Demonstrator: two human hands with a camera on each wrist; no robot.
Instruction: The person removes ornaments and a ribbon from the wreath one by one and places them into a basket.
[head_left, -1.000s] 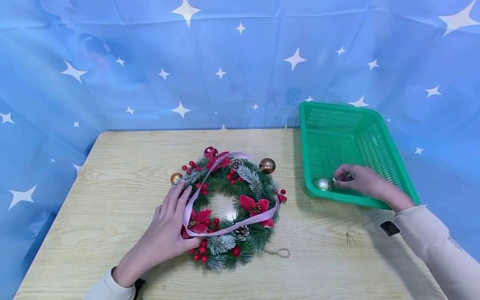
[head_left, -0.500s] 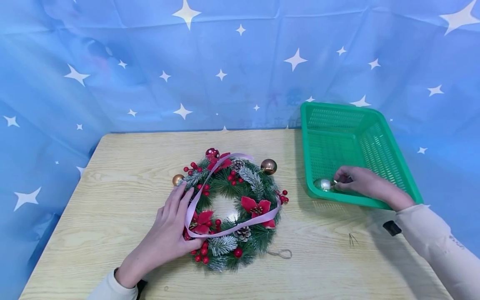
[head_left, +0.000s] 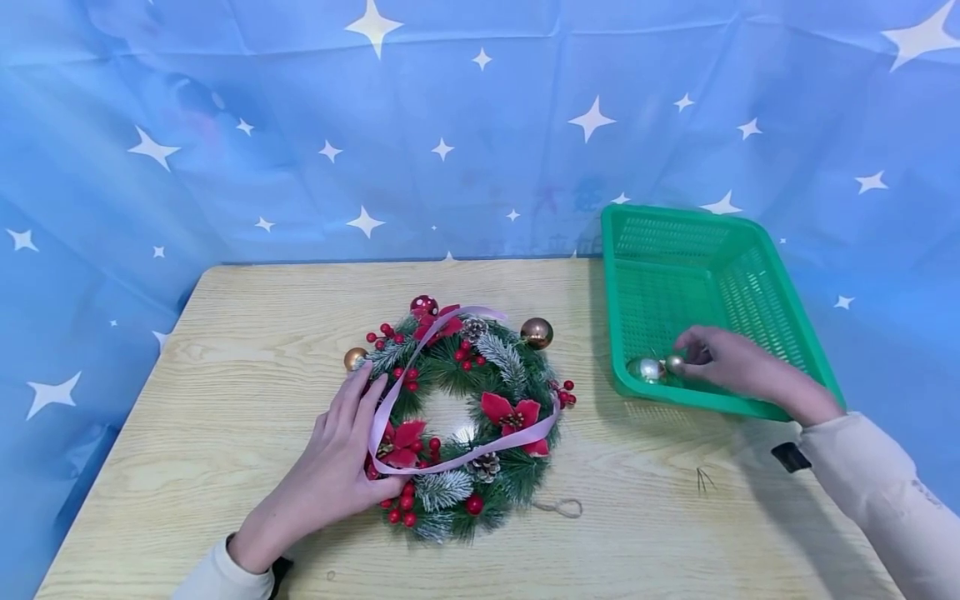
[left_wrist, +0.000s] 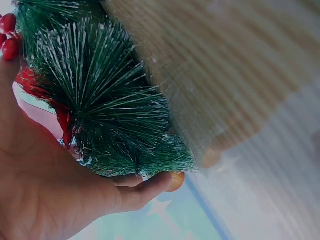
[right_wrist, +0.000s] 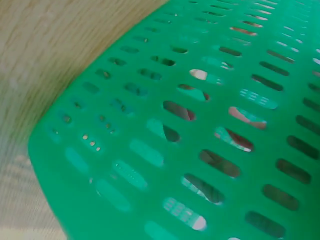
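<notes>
A Christmas wreath (head_left: 517, 375) with red flowers, berries, pine cones and baubles lies on the table, a pale purple ribbon (head_left: 465, 456) looped over it. My left hand (head_left: 337, 450) grips its left side, fingers along the outer edge and thumb near the lower berries; the left wrist view shows the same hand (left_wrist: 60, 185) round the green needles (left_wrist: 100, 95). In the green basket (head_left: 787, 292), my right hand (head_left: 727, 362) pinches a small gold bauble (head_left: 675, 364) at its fingertips. Beside that sits a silver bauble (head_left: 647, 369). Basket wall (right_wrist: 125, 155) hides most of the right wrist view.
Thin dark wire-like pieces (head_left: 703, 480) lie on the wooden table (head_left: 225, 400) below the basket. A twine loop (head_left: 566, 507) sticks out from the wreath's lower right. Behind the table hangs a blue star-patterned cloth (head_left: 480, 167).
My right hand has shifted slightly to the right inside the basket, and the small gold bauble now shows at its fingertips. The left hand keeps its hold on the wreath.
</notes>
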